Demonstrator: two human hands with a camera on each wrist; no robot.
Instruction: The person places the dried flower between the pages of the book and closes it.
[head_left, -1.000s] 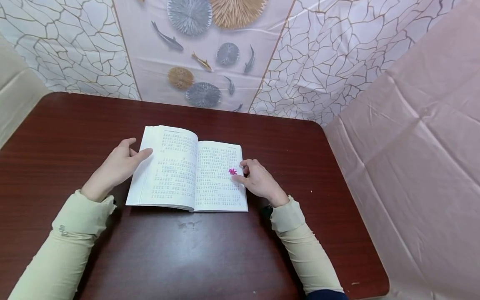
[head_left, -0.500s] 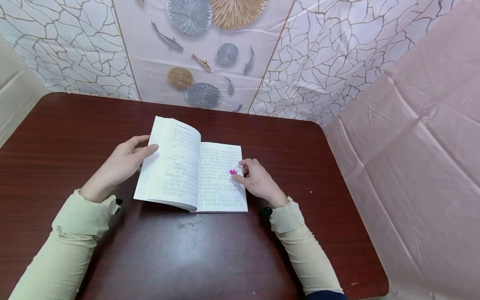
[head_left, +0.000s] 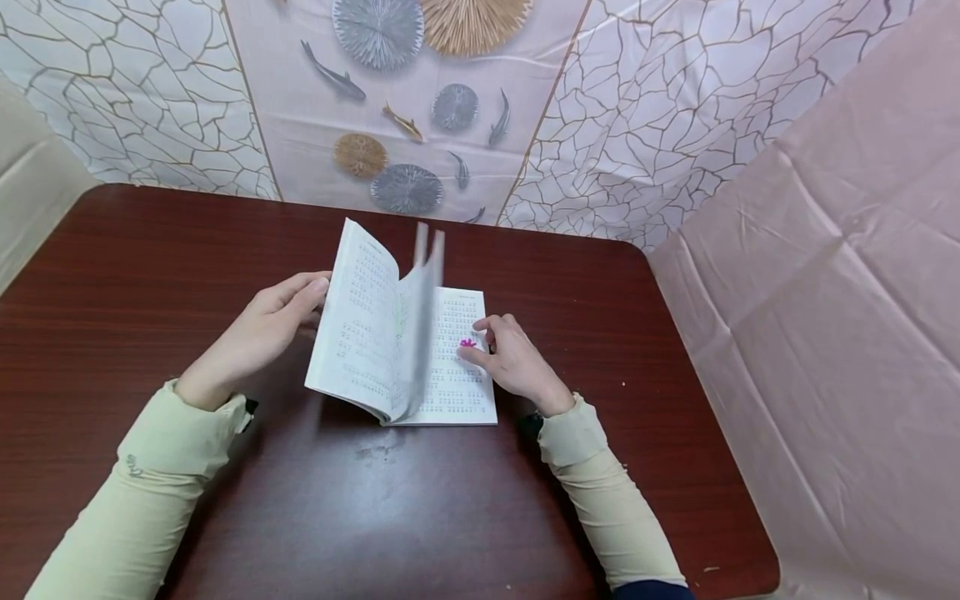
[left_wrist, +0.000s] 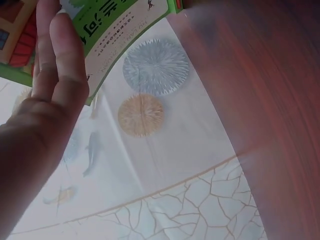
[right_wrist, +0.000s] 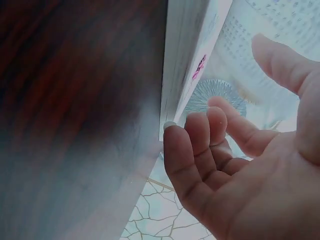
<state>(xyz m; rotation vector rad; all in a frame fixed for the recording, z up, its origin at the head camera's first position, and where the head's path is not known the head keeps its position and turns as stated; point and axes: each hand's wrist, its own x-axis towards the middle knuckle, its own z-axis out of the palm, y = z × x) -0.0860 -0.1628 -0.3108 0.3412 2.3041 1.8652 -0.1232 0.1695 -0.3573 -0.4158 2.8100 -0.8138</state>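
A paperback book [head_left: 360,325] lies spread on the table, its left half tilted up. Several blurred loose pages [head_left: 424,325] stand near the spine. At the left half's outer edge is my left hand [head_left: 262,333]; in the left wrist view, its extended fingers [left_wrist: 69,65] lie against the green printed cover [left_wrist: 107,30]. My right hand [head_left: 517,358] is by the right edge, with bent fingers and the thumb above the page. The right wrist view shows those fingers [right_wrist: 180,155] beside the page block. Near the thumb, a small pink shape [head_left: 468,342] sits on the right page.
The dark red wooden table [head_left: 420,508] surrounds the book. Behind it hangs a patterned cloth [head_left: 420,108] with fish and round motifs. A pale pink cloth [head_left: 847,292] drapes along the right side.
My left hand has moved right and raised the book's left half more steeply. Some loose pages have swung up toward the right. My right hand has stayed almost in place.
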